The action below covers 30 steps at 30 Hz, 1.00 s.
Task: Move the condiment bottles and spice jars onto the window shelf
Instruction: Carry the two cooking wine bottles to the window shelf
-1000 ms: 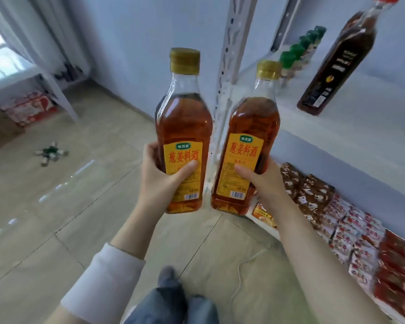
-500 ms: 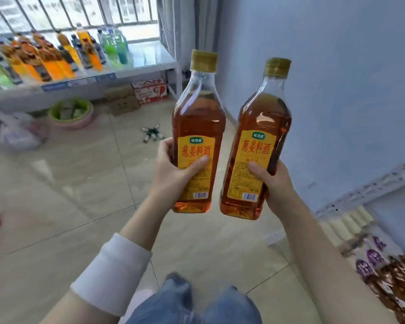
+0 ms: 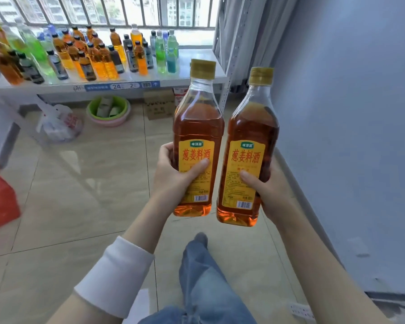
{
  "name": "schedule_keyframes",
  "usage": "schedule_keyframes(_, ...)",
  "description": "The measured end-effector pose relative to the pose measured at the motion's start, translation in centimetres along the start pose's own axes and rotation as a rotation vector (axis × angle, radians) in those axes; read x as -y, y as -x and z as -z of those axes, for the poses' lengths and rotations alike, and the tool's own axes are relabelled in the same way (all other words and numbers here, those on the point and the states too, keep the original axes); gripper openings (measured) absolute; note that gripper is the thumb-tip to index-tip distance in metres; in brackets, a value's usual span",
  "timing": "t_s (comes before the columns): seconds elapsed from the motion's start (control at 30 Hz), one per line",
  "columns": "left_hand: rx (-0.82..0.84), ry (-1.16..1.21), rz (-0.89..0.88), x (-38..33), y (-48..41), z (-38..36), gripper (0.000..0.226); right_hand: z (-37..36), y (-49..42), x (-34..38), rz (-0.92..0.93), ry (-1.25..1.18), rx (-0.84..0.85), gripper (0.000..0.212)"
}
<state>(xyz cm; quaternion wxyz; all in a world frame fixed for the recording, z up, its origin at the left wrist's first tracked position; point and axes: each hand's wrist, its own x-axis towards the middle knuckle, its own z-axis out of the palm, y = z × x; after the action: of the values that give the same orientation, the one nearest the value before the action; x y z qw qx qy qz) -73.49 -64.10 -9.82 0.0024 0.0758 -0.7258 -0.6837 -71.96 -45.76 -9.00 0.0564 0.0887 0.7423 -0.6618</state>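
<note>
The left hand (image 3: 173, 177) grips the left bottle (image 3: 198, 127). The right hand (image 3: 268, 190) grips the right bottle (image 3: 251, 129). Fingers (image 3: 197, 166) are curled tight round both. A moment ago the window shelf (image 3: 56, 88) was off to the side. Now it is straight ahead, far past the fingers. I think the walk is nearly done.

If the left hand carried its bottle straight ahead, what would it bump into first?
Probably nothing near: open floor lies ahead. The left hand and its bottle would likely first reach the window shelf at its bare right end, right of the drinks bottles; depth is hard to judge.
</note>
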Motion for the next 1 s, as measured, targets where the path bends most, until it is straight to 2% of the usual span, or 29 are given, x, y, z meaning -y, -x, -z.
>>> schedule_keyframes(0.13, -0.044, 0.005, -0.013, -1.7, -9.1, -2.3, 0.065, 1.0, -9.8, 2.1, -0.008, -0.011, 0.039, 0.072)
schedule_keyframes(0.2, -0.067, 0.011, -0.017, -3.1, -13.5, -3.2, 0.059, 1.6, -14.4, 3.7, -0.008, -0.017, 0.052, 0.069)
schedule_keyframes(0.33, -0.127, 0.047, -0.038, -5.6, -21.3, -4.2, 0.064, 1.8, -23.3, 6.7, 0.010, -0.028, 0.097, 0.059)
schedule_keyframes(0.53, -0.175, 0.045, -0.064, -7.6, -32.0, -4.2, 0.059, 0.2, -34.5, 9.9, 0.031, -0.030, 0.134, 0.074)
schedule_keyframes(0.7, -0.181, 0.057, -0.114, -9.3, -41.1, -3.2, 0.067, -1.9, -43.7, 13.1, 0.085, -0.025, 0.138, 0.083)
schedule_keyframes(1.0, -0.188, 0.064, -0.185, -13.2, -56.9, 0.0, 0.073, -6.3, -58.6, 19.9, 0.157, -0.025, 0.118, 0.083)
